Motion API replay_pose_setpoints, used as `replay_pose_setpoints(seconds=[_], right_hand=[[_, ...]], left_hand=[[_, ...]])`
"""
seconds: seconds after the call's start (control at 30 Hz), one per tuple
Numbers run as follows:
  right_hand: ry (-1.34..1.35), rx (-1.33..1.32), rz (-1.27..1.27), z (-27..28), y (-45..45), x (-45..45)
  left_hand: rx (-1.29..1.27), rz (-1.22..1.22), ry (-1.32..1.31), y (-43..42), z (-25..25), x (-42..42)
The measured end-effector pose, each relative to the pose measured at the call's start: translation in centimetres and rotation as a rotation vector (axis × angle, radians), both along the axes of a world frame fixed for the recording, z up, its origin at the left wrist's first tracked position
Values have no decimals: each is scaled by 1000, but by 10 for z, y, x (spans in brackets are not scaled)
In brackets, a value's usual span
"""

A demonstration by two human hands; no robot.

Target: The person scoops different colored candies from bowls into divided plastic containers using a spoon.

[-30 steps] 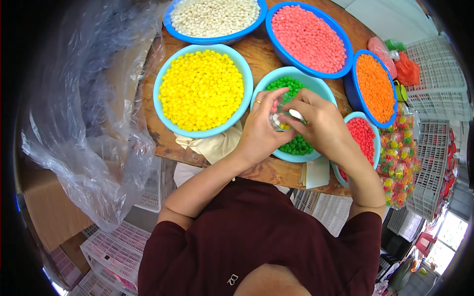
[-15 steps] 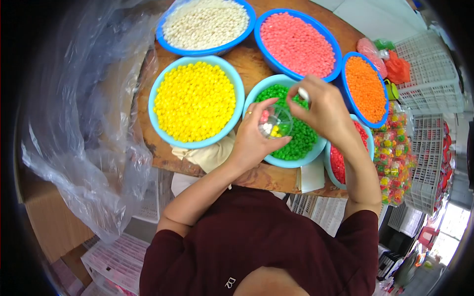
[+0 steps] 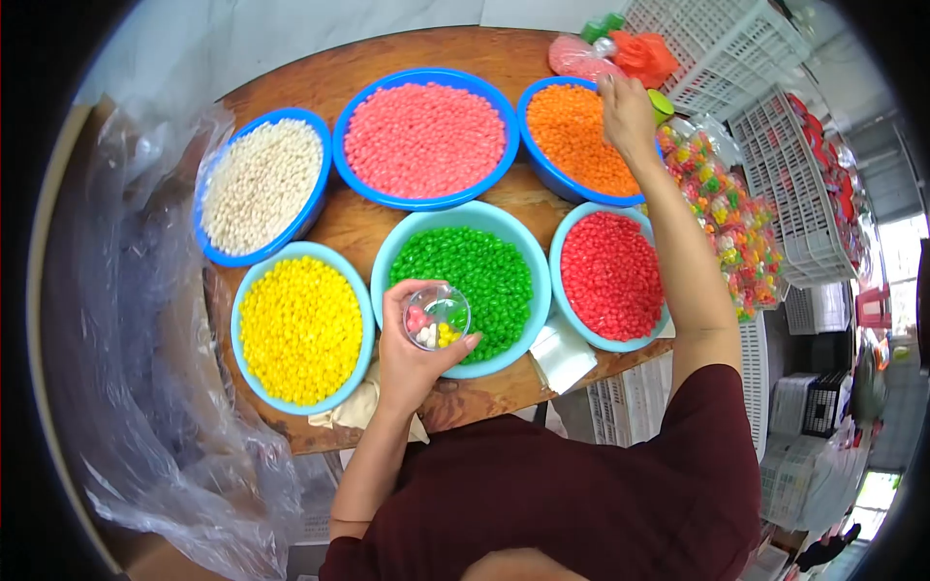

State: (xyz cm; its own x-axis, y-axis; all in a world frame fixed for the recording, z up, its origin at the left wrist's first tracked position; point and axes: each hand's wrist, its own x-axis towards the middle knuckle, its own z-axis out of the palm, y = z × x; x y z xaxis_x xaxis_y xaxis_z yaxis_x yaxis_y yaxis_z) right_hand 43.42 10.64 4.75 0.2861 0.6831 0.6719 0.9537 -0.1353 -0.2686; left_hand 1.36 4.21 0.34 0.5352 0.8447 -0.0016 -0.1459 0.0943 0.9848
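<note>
A big crinkly sheet of clear plastic [image 3: 179, 407] hangs at the left. Next, on the brown wooden table [image 3: 334, 234], is a dark blue round bowl full of small white pieces [image 3: 310, 217]. Just below it is a light blue round bowl full of yellow pieces [image 3: 367, 339], with a cream cloth [image 3: 354, 402] by its bottom edge.

The left hand [image 3: 412, 349] has its thumb and fingers curved around a small clear plastic cup [image 3: 438, 318]. The cup is over the left part of a light blue bowl of green pieces [image 3: 536, 254]. Pink, white and yellow pieces are in the cup; I can't tell if the green there is inside or seen through it. Behind is a dark blue bowl of pink pieces [image 3: 426, 204].

Farther right are a light blue bowl of red pieces [image 3: 556, 269] and a dark blue bowl of orange pieces [image 3: 548, 178]. The right hand [image 3: 625, 111] is over the far right edge of the orange bowl. Its fingers are bent, and I can't tell if they pinch anything.
</note>
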Motion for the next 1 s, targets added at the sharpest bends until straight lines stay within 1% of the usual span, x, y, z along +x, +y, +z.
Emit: replay_pose_setpoints(seconds=[0.07, 0.1, 0.17, 0.27, 0.3, 0.4, 0.53, 0.63, 0.8, 0.83, 0.93, 0.97, 1.0], right_hand=[[-251, -28, -266, -20, -22, 34], [27, -99, -282, -36, -31, 48], [590, -232, -301, -67, -47, 71], [1160, 6, -209, -87, -38, 55], [1278, 10, -189, -90, -34, 55], [1400, 121, -182, -95, -31, 51], [1481, 203, -203, -90, -36, 59], [1595, 257, -146, -84, -43, 59], [1781, 320, 25, -72, -52, 47], [1772, 314, 44, -69, -53, 43], [1739, 254, 135, -58, -55, 20], [1718, 214, 184, -51, -58, 8], [1698, 171, 232, -45, -61, -4]], left_hand=[[7, -10, -30, 0, -1, 7], [-28, -19, -36, -2, 2, 10], [4, -36, 25, -3, 1, 17], [-15, -68, 75, -5, 4, 23], [-29, -73, 76, -6, 6, 25], [-87, -89, 13, -7, 8, 28], [-226, -101, -109, -9, 8, 28], [-234, -107, -99, -9, 6, 29], [-197, -94, -114, -13, 7, 36], [-200, -86, -109, -15, 9, 37], [-96, -90, -16, -14, 4, 36], [-23, -90, 79, -14, 4, 34], [-27, -86, 52, -13, 3, 34]])
